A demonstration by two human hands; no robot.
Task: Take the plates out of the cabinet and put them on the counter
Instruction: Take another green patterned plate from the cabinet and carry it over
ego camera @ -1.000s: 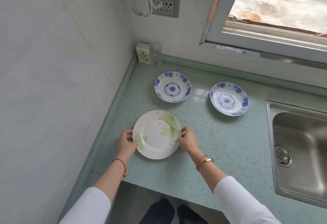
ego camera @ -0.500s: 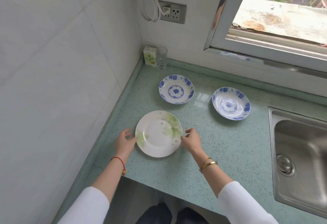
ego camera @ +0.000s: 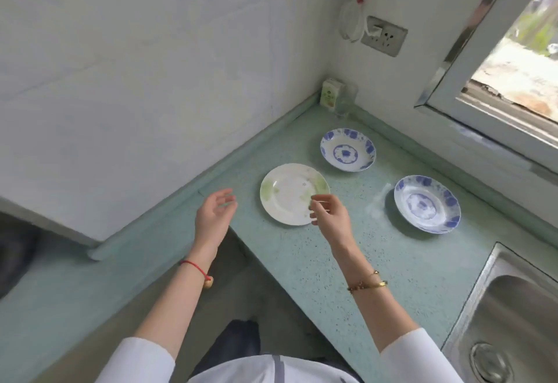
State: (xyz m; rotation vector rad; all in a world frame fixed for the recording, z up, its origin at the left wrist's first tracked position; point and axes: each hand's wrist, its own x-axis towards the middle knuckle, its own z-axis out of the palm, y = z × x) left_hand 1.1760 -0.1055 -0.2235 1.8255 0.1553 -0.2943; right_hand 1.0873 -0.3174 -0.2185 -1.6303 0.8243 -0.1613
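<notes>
A white plate with green leaf print (ego camera: 290, 192) lies flat on the pale green counter (ego camera: 347, 268). Behind it sits a blue-and-white plate (ego camera: 347, 149), and a second blue-and-white plate (ego camera: 427, 203) rests to the right. My left hand (ego camera: 215, 216) hovers left of the green plate, fingers apart and empty. Over that plate's near right rim my right hand (ego camera: 330, 216) is raised with loosely curled fingers, holding nothing. No cabinet is in view.
A steel sink (ego camera: 510, 322) is set into the counter at the right. A small carton (ego camera: 329, 94) and a clear glass (ego camera: 344, 104) stand in the back corner. A wall socket with a coiled white cable (ego camera: 382, 35) and a window (ego camera: 513, 59) are above.
Both hands have let go of the green plate and lifted back from it. The view has swung left, so the plates now sit further right in frame.
</notes>
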